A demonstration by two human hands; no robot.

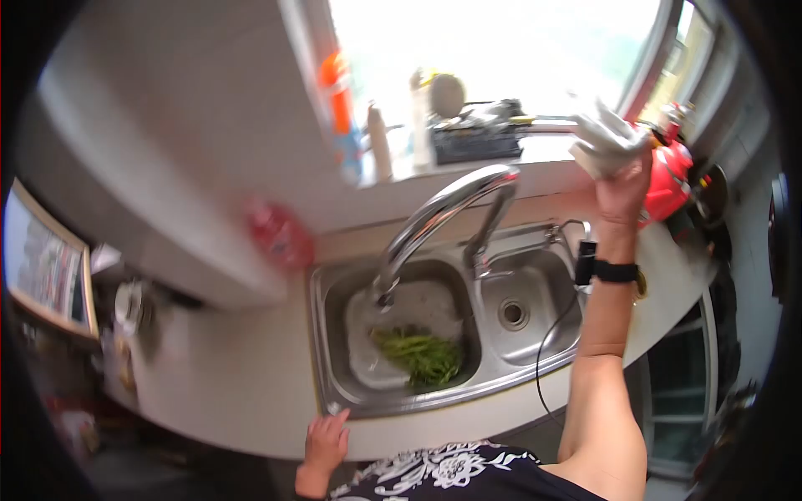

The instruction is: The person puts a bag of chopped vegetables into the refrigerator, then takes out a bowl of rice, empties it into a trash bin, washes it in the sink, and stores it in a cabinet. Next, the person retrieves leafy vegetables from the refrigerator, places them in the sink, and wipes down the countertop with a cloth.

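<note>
My right hand (pixel 625 188) is raised at the window sill on the right, closed on a white crumpled bag or cloth (pixel 610 138); blur hides which it is. A black band with a small device circles that wrist. My left hand (pixel 326 442) rests at the front edge of the counter, beside the sink's near left corner, fingers outstretched and holding nothing. In the left basin of the steel sink (pixel 334 367) lies a bunch of leafy greens (pixel 422 355), in what looks like shallow water. The curved chrome faucet (pixel 447 209) hangs over that basin.
An orange-topped bottle (pixel 338 108), other bottles and a black rack (pixel 476 142) line the sill. A red container (pixel 666 179) stands at the right, a pink bag (pixel 280 234) by the left wall. A thin cable (pixel 541 359) dangles across the right basin's edge.
</note>
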